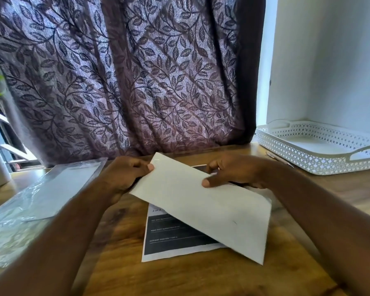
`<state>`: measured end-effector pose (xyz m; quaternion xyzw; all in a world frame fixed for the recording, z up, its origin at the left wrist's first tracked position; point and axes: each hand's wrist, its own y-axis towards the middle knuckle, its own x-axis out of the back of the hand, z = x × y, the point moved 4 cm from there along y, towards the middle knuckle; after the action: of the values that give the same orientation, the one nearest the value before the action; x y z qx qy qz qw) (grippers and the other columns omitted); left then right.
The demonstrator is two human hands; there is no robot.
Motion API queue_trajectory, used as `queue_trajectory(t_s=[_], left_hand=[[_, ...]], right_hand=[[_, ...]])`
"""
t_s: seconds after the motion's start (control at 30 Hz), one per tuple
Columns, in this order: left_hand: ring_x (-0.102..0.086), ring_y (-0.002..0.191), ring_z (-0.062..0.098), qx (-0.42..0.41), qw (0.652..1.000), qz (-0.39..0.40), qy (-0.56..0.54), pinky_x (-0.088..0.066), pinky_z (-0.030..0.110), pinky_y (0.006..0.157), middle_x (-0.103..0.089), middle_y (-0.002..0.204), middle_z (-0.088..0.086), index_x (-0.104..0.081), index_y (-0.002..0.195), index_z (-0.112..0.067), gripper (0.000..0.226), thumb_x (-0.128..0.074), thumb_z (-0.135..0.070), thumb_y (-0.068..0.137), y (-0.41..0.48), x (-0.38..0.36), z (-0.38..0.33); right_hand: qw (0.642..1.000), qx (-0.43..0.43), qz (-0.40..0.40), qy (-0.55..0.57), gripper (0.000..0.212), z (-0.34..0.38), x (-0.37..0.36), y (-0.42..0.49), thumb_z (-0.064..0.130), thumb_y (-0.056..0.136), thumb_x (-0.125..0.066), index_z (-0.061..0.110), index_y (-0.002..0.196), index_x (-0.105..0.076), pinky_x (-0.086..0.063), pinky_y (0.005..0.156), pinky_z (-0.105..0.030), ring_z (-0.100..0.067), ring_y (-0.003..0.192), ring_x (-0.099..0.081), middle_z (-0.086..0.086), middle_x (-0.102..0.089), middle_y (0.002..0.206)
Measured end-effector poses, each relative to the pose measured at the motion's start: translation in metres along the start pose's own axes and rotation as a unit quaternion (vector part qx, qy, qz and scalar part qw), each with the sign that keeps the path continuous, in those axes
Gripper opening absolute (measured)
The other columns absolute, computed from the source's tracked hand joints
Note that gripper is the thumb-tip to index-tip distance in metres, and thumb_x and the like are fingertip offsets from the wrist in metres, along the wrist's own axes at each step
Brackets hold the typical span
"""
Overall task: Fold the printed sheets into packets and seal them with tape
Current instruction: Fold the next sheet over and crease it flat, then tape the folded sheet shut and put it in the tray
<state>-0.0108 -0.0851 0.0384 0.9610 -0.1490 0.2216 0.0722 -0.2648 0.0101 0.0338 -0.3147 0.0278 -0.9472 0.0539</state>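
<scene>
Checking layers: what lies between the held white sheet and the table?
Head view: a printed sheet with dark bands lies flat under the white sheet.

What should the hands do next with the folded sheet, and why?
Probably lay the folded sheet flat on the table and press its crease: the left hand and right hand pinch it askew over the printed sheet, with no tape visible.

Purple leaf-patterned curtain (124, 82), white lattice tray (316, 152), black-and-white printed sheet (171, 233), brown wood-grain table (120, 253).
</scene>
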Motion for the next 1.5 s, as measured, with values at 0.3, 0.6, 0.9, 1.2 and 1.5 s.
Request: queue_trajectory(t_s=[0.3,0.6,0.9,1.2,1.5], left_hand=[[-0.068,0.079,0.027,0.170,0.981,0.079,-0.043,-0.056,0.034,0.057,-0.075,0.095,0.018,-0.070,0.111,-0.007,0.022,-0.067,-0.017,0.091,-0.002,0.029,0.025],[-0.052,0.049,0.015,0.168,0.954,0.155,0.194,-0.042,0.022,0.044,-0.059,0.071,0.011,-0.066,0.090,0.001,0.030,-0.075,-0.028,0.087,-0.001,0.034,0.031],[-0.052,0.069,0.017,0.120,0.926,0.090,0.347,-0.040,0.022,0.050,-0.064,0.096,0.009,-0.065,0.102,-0.010,0.046,-0.070,-0.053,0.085,-0.001,0.029,0.021],[-0.064,0.077,0.021,-0.157,0.933,0.002,0.323,-0.051,0.034,0.071,-0.068,0.079,0.002,-0.063,0.074,-0.014,0.034,-0.069,-0.045,0.087,0.001,-0.065,-0.032],[-0.058,0.095,0.015,-0.266,0.908,0.013,0.323,-0.042,0.029,0.080,-0.068,0.102,-0.005,-0.070,0.091,-0.024,0.013,-0.067,-0.037,0.091,-0.002,-0.121,-0.044]], right_hand=[[0.993,-0.079,-0.045,0.078,0.025,-0.039,0.045,-0.009,0.002,0.096,-0.063,0.016,0.115,-0.068,-0.058,0.064,-0.032,-0.017,0.079,-0.071,-0.005,-0.078,0.096],[0.992,-0.119,0.008,0.028,0.026,-0.043,0.035,-0.005,0.000,0.088,-0.073,0.003,0.114,-0.069,-0.058,0.059,-0.026,-0.014,0.066,-0.070,-0.008,-0.077,0.088],[0.986,-0.106,-0.087,-0.093,0.010,-0.039,0.046,-0.006,0.001,0.090,-0.070,-0.001,0.100,-0.069,-0.050,0.046,-0.023,-0.016,0.053,-0.062,-0.017,-0.068,0.076],[0.864,-0.056,-0.474,-0.159,0.026,-0.080,0.117,-0.038,-0.005,0.084,-0.059,0.019,0.077,-0.068,-0.041,0.066,-0.012,-0.022,0.087,-0.065,-0.003,-0.072,0.092],[0.884,-0.129,-0.410,-0.184,0.025,-0.103,0.113,-0.035,0.031,0.072,-0.086,0.020,0.072,-0.064,-0.047,0.073,-0.031,-0.023,0.087,-0.064,-0.004,-0.071,0.090]])
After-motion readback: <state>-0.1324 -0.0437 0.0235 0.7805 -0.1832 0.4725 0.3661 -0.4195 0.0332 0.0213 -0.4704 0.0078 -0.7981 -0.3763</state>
